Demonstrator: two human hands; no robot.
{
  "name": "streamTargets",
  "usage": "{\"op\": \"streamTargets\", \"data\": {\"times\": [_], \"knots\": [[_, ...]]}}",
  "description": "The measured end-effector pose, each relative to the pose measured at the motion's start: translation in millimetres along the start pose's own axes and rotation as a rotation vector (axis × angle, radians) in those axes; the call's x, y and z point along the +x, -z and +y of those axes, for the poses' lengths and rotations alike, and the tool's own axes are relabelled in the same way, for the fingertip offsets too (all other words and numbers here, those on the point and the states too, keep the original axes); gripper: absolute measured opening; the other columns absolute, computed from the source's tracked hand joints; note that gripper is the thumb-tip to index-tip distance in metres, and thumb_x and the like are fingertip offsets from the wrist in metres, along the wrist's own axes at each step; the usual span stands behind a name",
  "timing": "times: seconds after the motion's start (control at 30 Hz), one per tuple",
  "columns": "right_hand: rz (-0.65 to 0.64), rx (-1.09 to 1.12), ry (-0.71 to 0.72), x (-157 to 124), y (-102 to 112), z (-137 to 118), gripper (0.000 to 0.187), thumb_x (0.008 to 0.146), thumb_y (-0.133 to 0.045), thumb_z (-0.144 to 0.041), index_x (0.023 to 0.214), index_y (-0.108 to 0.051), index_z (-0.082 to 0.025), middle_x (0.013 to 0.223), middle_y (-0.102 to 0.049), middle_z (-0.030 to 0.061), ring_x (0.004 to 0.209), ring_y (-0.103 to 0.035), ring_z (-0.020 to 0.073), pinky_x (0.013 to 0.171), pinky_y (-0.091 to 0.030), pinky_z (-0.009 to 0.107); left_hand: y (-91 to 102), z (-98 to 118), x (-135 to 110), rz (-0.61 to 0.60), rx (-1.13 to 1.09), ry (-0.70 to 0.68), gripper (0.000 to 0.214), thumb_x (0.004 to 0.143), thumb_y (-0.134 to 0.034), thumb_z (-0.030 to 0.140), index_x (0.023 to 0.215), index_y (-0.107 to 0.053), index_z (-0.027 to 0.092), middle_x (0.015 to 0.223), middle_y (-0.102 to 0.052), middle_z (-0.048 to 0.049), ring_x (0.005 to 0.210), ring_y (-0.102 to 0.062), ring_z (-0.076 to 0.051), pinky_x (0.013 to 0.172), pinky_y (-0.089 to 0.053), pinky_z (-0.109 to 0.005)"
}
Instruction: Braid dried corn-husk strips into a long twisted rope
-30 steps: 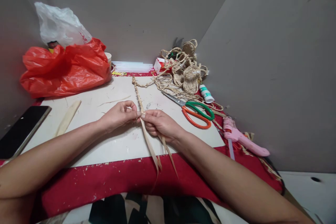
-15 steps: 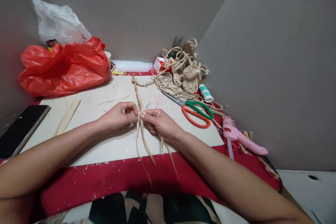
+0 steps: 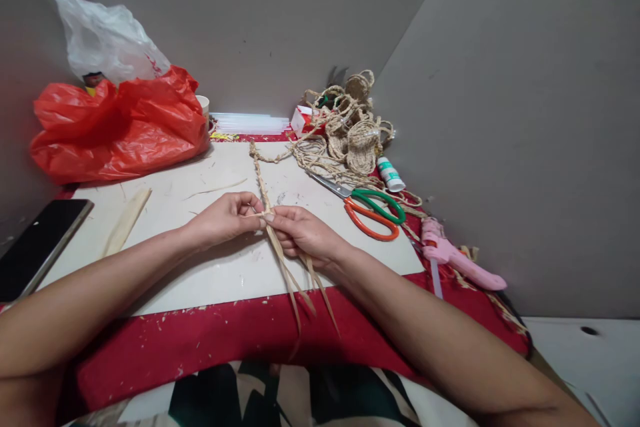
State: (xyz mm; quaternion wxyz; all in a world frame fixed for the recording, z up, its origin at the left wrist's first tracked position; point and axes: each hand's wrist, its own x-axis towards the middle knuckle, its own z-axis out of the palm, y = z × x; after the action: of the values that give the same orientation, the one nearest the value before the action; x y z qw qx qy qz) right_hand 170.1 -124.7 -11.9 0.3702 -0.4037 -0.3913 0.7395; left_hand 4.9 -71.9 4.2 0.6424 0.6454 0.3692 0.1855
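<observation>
A thin braid of pale straw (image 3: 260,177) runs from the far side of the white board (image 3: 210,267) toward me. My left hand (image 3: 227,217) and my right hand (image 3: 300,233) meet at its near end, both pinched closed on the strands. Loose straw strips (image 3: 300,287) hang from under my right hand, across the board's front edge and onto the red cloth (image 3: 225,340).
Green-and-orange scissors (image 3: 373,213) lie right of my hands, with a pink glue gun (image 3: 457,260) beyond. A heap of straw rope (image 3: 350,133) and a glue bottle (image 3: 390,173) sit at the back. A red plastic bag (image 3: 117,127), phone (image 3: 40,247) and straw strip (image 3: 125,220) are at left.
The loose strands under my hands have been shifted and gathered back together as my fingers work them. Both hands stay at the same spot on the braid.
</observation>
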Motion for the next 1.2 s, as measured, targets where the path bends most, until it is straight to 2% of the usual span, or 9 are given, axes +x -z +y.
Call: {"op": "streamTargets", "data": {"times": [0.17, 0.37, 0.47, 0.57, 0.67, 0.73, 0.83, 1.0, 1.2], "knots": [[-0.027, -0.042, -0.009, -2.1, -0.3, -3.0, 0.028, 0.078, -0.06, -0.042, 0.074, -0.046, -0.017, 0.047, -0.02, -0.0121, 0.038, -0.011, 0.0025, 0.034, -0.009, 0.015, 1.1, 9.1, -2.2, -0.024, 0.014, 0.055, 0.01, 0.074, -0.06, 0.02, 0.074, -0.052, 0.014, 0.049, -0.041, 0.006, 0.042, -0.029, -0.004, 0.043, -0.019, -0.021], [-0.006, -0.232, 0.055, -0.7, 1.9, -2.1, 0.027, 0.081, -0.055, -0.044, 0.077, -0.051, -0.017, 0.047, -0.025, -0.0106, 0.039, -0.017, 0.0046, 0.036, -0.014, 0.018, 11.0, 6.0, -0.8, -0.215, -0.022, 0.155, 0.024, 0.081, -0.055, 0.036, 0.071, -0.058, 0.015, 0.047, -0.029, 0.0067, 0.038, -0.019, -0.004, 0.038, -0.01, -0.023], [0.0, -0.501, 0.213, -0.2, 2.8, -3.5, 0.025, 0.086, -0.047, -0.036, 0.079, -0.057, -0.015, 0.053, -0.04, -0.0053, 0.047, -0.033, 0.0068, 0.045, -0.027, 0.019, 11.6, 2.6, 0.8, -0.255, -0.09, 0.187, 0.027, 0.081, -0.055, 0.039, 0.067, -0.057, 0.016, 0.047, -0.027, 0.0068, 0.038, -0.016, -0.004, 0.037, -0.009, -0.023], [0.082, -0.896, 0.368, -1.9, 2.7, -4.1, 0.023, 0.089, -0.041, -0.027, 0.08, -0.057, -0.014, 0.071, -0.055, 0.0021, 0.065, -0.047, 0.0107, 0.062, -0.036, 0.023, 6.9, 0.9, 1.1, -0.206, -0.148, 0.211, 0.028, 0.081, -0.054, 0.035, 0.061, -0.054, 0.017, 0.044, -0.025, 0.0068, 0.036, -0.016, -0.004, 0.036, -0.007, -0.023], [0.212, -1.268, 0.365, -5.3, 1.1, -2.8, 0.022, 0.091, -0.037, -0.025, 0.087, -0.055, -0.014, 0.072, -0.057, 0.0051, 0.064, -0.047, 0.0133, 0.063, -0.033, 0.026, 1.4, -0.2, 0.0, -0.16, -0.209, 0.227, 0.027, 0.082, -0.053, 0.032, 0.06, -0.053, 0.017, 0.042, -0.023, 0.0071, 0.035, -0.015, -0.004, 0.035, -0.008, -0.022], [0.253, -1.395, 0.335, -7.2, -0.5, -2.1, 0.022, 0.091, -0.036, -0.026, 0.091, -0.054, -0.014, 0.071, -0.058, 0.0062, 0.061, -0.046, 0.014, 0.061, -0.031, 0.026, -0.8, -0.9, -0.6, -0.16, -0.229, 0.227, 0.025, 0.082, -0.053, 0.032, 0.063, -0.055, 0.017, 0.042, -0.023, 0.0076, 0.035, -0.015, -0.004, 0.035, -0.009, -0.022], [0.248, -1.407, 0.316, -8.9, -2.0, -4.1, 0.021, 0.091, -0.036, -0.025, 0.09, -0.055, -0.014, 0.073, -0.06, 0.0069, 0.063, -0.048, 0.014, 0.061, -0.032, 0.026, -2.7, -2.4, -0.4, -0.141, -0.208, 0.216, 0.023, 0.082, -0.053, 0.029, 0.063, -0.056, 0.016, 0.04, -0.024, 0.0079, 0.034, -0.016, -0.004, 0.035, -0.01, -0.021], [0.071, -1.245, 0.287, -14.4, 0.0, -16.7, 0.025, 0.091, -0.037, -0.024, 0.087, -0.059, -0.014, 0.08, -0.063, 0.0067, 0.07, -0.052, 0.0138, 0.064, -0.035, 0.024, -6.9, -4.5, 0.6, -0.093, -0.184, 0.211, 0.024, 0.083, -0.049, 0.024, 0.061, -0.056, 0.016, 0.037, -0.026, 0.0076, 0.031, -0.018, -0.004, 0.034, -0.01, -0.021], [0.232, -1.436, 0.178, -27.5, -0.5, -23.4, 0.029, 0.089, -0.041, -0.027, 0.071, -0.059, -0.014, 0.067, -0.059, 0.0068, 0.06, -0.047, 0.0135, 0.058, -0.029, 0.026, -12.7, -5.1, -0.4, -0.037, -0.117, 0.194, 0.025, 0.081, -0.049, 0.021, 0.057, -0.054, 0.016, 0.036, -0.028, 0.0071, 0.031, -0.018, -0.003, 0.035, -0.008, -0.023]]}}
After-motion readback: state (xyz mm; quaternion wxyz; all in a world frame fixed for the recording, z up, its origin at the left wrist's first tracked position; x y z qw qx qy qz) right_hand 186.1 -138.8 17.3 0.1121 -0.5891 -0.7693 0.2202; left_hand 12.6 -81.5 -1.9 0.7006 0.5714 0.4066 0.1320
